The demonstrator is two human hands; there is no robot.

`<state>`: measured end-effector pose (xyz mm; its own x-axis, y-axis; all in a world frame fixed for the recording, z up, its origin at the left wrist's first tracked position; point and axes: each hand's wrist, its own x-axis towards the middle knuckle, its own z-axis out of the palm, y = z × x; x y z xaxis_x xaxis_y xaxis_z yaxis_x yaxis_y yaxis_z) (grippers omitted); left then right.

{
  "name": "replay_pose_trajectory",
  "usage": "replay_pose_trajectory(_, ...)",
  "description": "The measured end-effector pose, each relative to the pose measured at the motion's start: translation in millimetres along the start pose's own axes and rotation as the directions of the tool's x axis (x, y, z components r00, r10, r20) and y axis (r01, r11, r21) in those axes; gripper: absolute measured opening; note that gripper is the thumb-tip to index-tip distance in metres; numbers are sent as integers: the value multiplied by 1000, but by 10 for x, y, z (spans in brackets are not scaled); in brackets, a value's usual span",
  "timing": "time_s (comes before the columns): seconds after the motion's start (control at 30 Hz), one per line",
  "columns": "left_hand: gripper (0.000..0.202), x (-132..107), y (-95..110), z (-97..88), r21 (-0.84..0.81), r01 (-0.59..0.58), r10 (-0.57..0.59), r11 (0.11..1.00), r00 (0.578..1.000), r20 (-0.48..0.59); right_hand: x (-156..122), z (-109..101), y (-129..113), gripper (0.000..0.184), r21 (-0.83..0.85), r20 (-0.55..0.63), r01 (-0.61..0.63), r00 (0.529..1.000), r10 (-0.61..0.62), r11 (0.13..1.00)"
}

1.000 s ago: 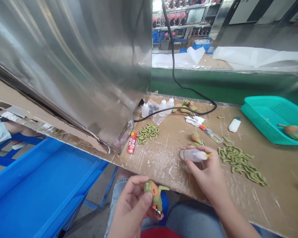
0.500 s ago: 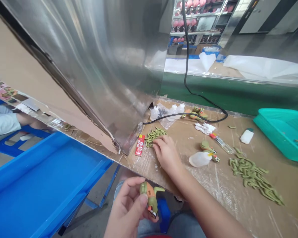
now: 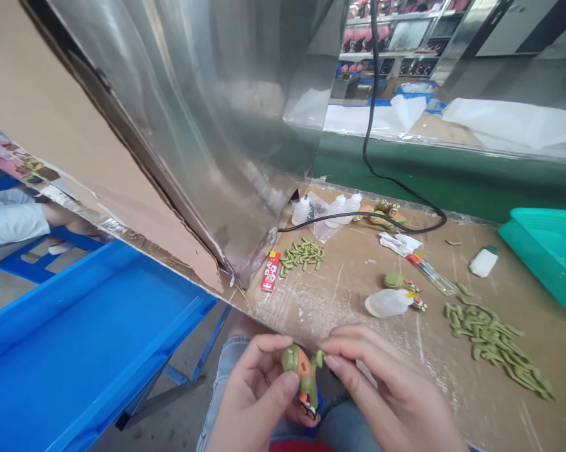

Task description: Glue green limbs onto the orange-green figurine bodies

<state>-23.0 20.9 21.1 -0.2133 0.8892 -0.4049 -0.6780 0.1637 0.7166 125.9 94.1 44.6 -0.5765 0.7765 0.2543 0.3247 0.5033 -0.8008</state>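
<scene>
A small green and orange toy figure (image 3: 305,373) with a red, white and black face is gripped in my left hand (image 3: 264,389), fingers and thumb around its side. My right hand (image 3: 377,376) pinches at a short green limb piece (image 3: 319,358) right beside the figure; whether that piece is joined to the figure I cannot tell. Beyond my hands on the cardboard-covered table lie a heap of short green pieces (image 3: 303,253) and, to the right, a pile of longer green limbs (image 3: 494,342). A white squeeze bottle (image 3: 386,303) lies on its side by another toy figure (image 3: 396,280).
A metal panel (image 3: 226,125) rises at the left, above a blue tray (image 3: 95,351). A red packet (image 3: 270,272) rests near its foot. Plastic bottles (image 3: 342,210), a black cable (image 3: 372,125) and more figures (image 3: 386,213) are at the back; a teal basket (image 3: 546,263) stands right.
My right hand has come back from the heap of short green pieces to the figure in my left hand. The camera view has shifted slightly.
</scene>
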Motion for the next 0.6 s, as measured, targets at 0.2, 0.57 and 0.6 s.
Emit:
replay_pose_trajectory(0.2, 26, -31, -109, 91, 13, -5, 3, 1000, 992, 124, -183, -103, -30, 16, -61, -4, 94, 996, -94, 994)
replay_pose_trajectory(0.57, 25, -125, -132, 165, 58, -73, 65, 996, 989, 131, -295, -153, -58, 13, -2, 19, 41, 999, -41, 999)
replay_pose_trajectory(0.6, 24, -138, -135, 177, 57, -82, 75, 995, 990, 121, -306, -151, -57, 14, 2, 14, 47, 999, -48, 999)
